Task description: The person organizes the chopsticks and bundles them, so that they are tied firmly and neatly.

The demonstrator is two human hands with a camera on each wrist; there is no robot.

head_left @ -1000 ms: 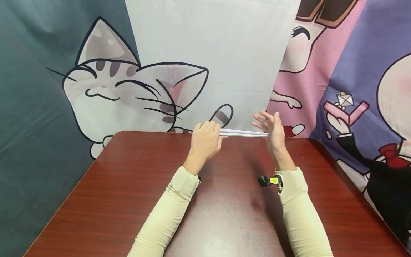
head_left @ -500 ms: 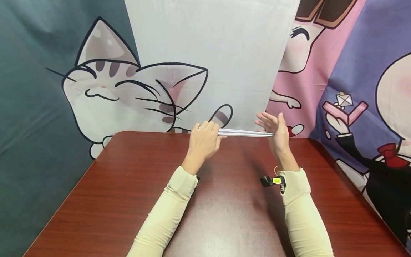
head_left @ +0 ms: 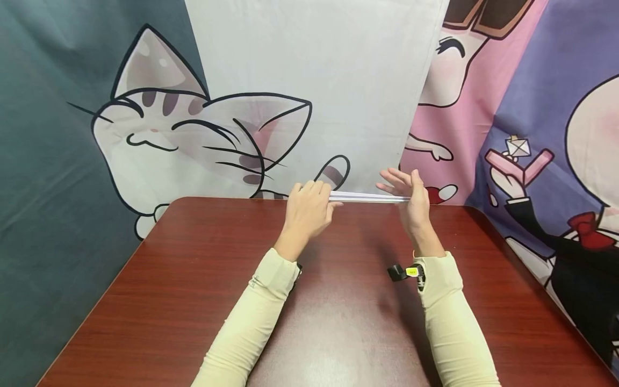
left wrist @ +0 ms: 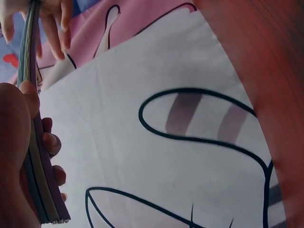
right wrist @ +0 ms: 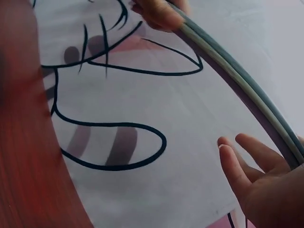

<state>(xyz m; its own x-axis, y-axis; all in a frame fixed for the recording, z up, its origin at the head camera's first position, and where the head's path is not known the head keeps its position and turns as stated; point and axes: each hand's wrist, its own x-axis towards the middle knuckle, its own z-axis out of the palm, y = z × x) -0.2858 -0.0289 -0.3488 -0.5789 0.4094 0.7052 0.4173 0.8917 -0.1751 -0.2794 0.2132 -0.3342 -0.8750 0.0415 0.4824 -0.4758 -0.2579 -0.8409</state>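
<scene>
My left hand [head_left: 306, 212] grips one end of a thin layered stack [head_left: 369, 197], held level above the far part of the table. Its edge shows pale in the head view, with greenish, cream and purple bands in the wrist views; its exact kind I cannot tell. In the left wrist view the thumb lies along one side of the stack [left wrist: 29, 52] and the fingertips [left wrist: 51, 142] curl round the other. Across from it, my right hand [head_left: 415, 207] has its fingers extended, palm at the stack's other end. In the right wrist view the stack [right wrist: 232, 69] bows slightly.
Underneath lies a reddish-brown wooden table [head_left: 203, 279] with rounded far corners. Directly behind its far edge hangs a printed cloth [head_left: 319, 48] with a cartoon cat and figures. A small black camera [head_left: 397, 273] sticks out from the right wrist.
My right hand shifted slightly right, then came back left, its palm staying at the stack's end. My left hand keeps its grip almost in place.
</scene>
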